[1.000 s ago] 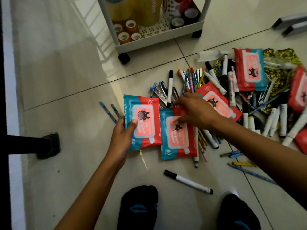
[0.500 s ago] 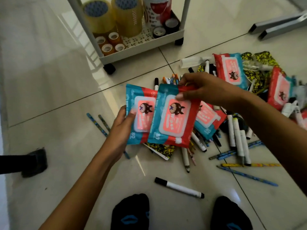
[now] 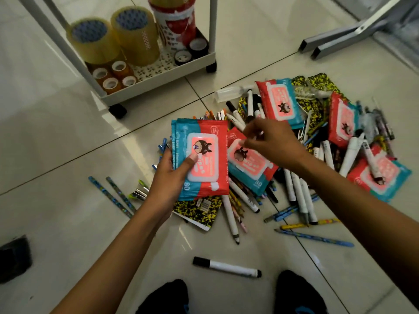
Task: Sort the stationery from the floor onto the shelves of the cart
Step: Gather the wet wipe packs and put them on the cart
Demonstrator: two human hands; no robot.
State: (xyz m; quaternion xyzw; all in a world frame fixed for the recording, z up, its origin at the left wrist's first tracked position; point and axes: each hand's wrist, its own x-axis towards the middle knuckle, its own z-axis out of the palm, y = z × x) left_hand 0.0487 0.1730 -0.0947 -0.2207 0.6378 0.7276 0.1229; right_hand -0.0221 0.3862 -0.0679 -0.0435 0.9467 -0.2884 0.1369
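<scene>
Left hand grips stacked wipe packs; right hand, fingers loosely curled and holding nothing, hovers above another pack. Most of the pile remains beyond it; the cart holds only tape.

A glossy pale tiled floor carries a heap of markers and pencils. One black-capped white marker lies apart

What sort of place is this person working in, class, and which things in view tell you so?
Probably a room indoors, perhaps at home or in an office: a glossy tiled floor, a white wheeled cart holding tape rolls, and metal furniture legs nearby.
</scene>
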